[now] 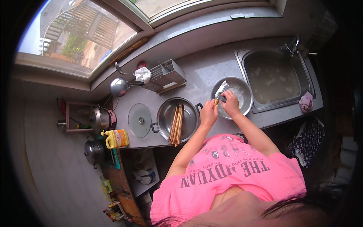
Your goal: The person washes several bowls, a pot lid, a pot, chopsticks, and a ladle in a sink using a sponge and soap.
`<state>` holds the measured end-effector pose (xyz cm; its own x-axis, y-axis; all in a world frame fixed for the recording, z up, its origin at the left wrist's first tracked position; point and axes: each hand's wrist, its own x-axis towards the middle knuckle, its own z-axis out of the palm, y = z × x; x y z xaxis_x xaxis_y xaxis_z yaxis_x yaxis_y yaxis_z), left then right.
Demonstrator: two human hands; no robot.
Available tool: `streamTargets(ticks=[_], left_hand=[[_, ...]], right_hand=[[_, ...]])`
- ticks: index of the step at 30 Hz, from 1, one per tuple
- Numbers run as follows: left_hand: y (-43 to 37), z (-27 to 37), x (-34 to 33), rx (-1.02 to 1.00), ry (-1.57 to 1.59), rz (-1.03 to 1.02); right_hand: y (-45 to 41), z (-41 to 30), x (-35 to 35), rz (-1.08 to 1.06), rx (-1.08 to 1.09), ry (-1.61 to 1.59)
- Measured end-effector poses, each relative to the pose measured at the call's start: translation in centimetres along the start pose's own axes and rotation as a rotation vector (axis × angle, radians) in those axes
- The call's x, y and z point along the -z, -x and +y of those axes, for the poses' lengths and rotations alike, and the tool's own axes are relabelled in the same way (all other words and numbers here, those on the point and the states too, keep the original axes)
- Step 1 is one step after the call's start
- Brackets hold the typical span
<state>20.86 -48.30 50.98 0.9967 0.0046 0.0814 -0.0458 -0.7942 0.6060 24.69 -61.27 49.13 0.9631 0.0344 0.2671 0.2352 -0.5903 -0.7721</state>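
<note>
My left hand is closed around the wooden handle of a knife. The knife's pale metal blade points away from me over a stainless steel basin. In my right hand is a dark scouring pad, pressed against the knife near where blade and handle meet. My fingers hide part of the pad and handle. Wet, whitish streaks show inside the basin.
Left of the basin stands a steel pot with wooden chopsticks across it, beside a glass lid. A metal knife rack is behind. At right, a sink holds cloudy water; a pink cloth lies on its corner.
</note>
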Motion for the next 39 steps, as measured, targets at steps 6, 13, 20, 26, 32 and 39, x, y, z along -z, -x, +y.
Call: streamTargets(ticks=[6, 13, 20, 26, 32, 39], left_hand=[[0.1, -1.0, 1.0, 0.029, 0.035, 0.049], [0.4, -2.1, 0.9, 0.029, -0.059, -0.068], [0.1, -1.4, 0.3, -0.054, -0.059, -0.131], [-0.2, -1.6, 1.1, -0.076, -0.049, -0.113], [0.2, -1.0, 1.2, -0.066, 0.033, -0.087], [0.6, -1.8, 0.8, -0.038, 0.027, -0.069]], right_hand=[[-0.3, 6.7, -0.3, -0.045, -0.092, 0.301], [-0.1, 7.6, -0.1, -0.276, -0.335, 0.231], [-1.3, 0.6, 0.4, -0.162, -0.048, 0.042], [-2.5, 0.7, 1.3, -0.161, 0.039, 0.031], [-3.8, 1.4, 1.9, -0.121, 0.029, 0.160], [-3.6, 0.9, 1.0, -0.121, -0.017, 0.204]])
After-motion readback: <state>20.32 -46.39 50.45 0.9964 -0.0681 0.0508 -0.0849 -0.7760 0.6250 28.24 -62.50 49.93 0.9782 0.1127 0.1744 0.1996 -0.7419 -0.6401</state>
